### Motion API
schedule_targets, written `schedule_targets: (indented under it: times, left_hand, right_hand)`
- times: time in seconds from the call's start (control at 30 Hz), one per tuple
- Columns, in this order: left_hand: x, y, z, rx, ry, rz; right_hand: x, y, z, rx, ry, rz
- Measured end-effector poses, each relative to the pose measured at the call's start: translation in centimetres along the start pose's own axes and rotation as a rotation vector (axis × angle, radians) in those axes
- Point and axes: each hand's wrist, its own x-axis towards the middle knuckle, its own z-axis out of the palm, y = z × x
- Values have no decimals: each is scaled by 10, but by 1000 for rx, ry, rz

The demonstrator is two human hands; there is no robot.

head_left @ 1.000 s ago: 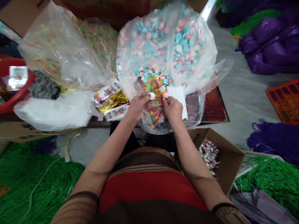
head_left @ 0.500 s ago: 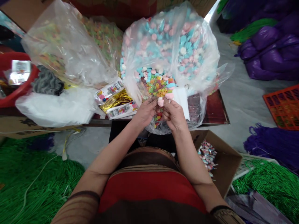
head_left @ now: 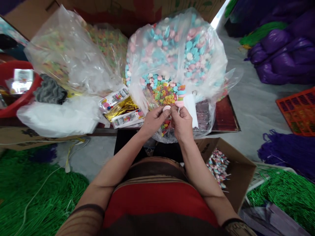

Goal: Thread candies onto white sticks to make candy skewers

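My left hand (head_left: 153, 122) pinches a pale pink and white marshmallow (head_left: 166, 107) between thumb and fingers. Close beside it, my right hand (head_left: 182, 122) is closed on the thin stick of a candy skewer (head_left: 180, 97), which carries pink, green, blue and orange pieces. The fingertips of both hands nearly meet, and part of the stick is hidden by them. Just beyond lie ring-shaped gummies (head_left: 165, 93) in several colours, in the mouth of a clear plastic bag (head_left: 216, 62) full of pink, blue and white marshmallows.
Left of my hands are printed packets (head_left: 128, 118), gold twist ties (head_left: 123, 106) and a stack of clear bags (head_left: 60, 114). A white card (head_left: 191, 109) lies to the right. Below the table edge stands a cardboard box (head_left: 240, 177) holding wrapped candy skewers (head_left: 218, 165).
The marshmallow has shifted slightly left with my left hand and now shows a flat, round face. My right hand has turned a little, still gripping the skewer. The whole view has moved slightly.
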Motion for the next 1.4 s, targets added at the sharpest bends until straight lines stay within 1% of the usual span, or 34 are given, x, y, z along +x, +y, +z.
schedule_targets:
  times: [0.1,0.2,0.3,0.4,0.5,0.57,0.63,0.7,0.77,0.9,1.03,1.23,1.3,1.4]
  left_hand:
    - [1,0,0,-92,-5,-42]
    - [2,0,-1,-170,-67,-77]
    - [1,0,0,-118,-88,-88]
    - [1,-1,1,-145,-26,-90]
    - [5,-1,-2,-331,43,-147]
    - [10,0,-5,-455,94,-191]
    - [15,1,-9,-540,149,-222]
    - [19,2,-12,-598,191,-241]
    - [20,4,-14,-633,200,-255]
    - [19,8,-13,-659,148,-276]
    - [16,9,-13,-701,134,-284]
    - [14,4,-13,-746,91,-222]
    - [14,0,-12,-712,94,-204]
    - [14,-9,-11,-571,146,-161]
  right_hand:
    - [-2,1,-1,-13,-30,-5]
    - [-3,3,-2,-5,-74,7]
    - [-1,8,-2,-41,-29,3]
    - [2,13,-2,-91,-13,-5]
    - [-3,13,-9,-100,-47,-9]
    - [-12,10,-17,-82,-98,3]
    - [-25,7,-27,-86,-192,45]
    - [-37,5,-35,-161,-274,67]
    - [-46,6,-39,-251,-314,55]
    - [-51,11,-39,-351,-299,3]
    - [-48,17,-39,-389,-294,-16]
    - [-47,21,-41,-389,-267,1]
    - [-49,19,-40,-374,-263,17]
    - [-51,15,-37,-327,-256,69]
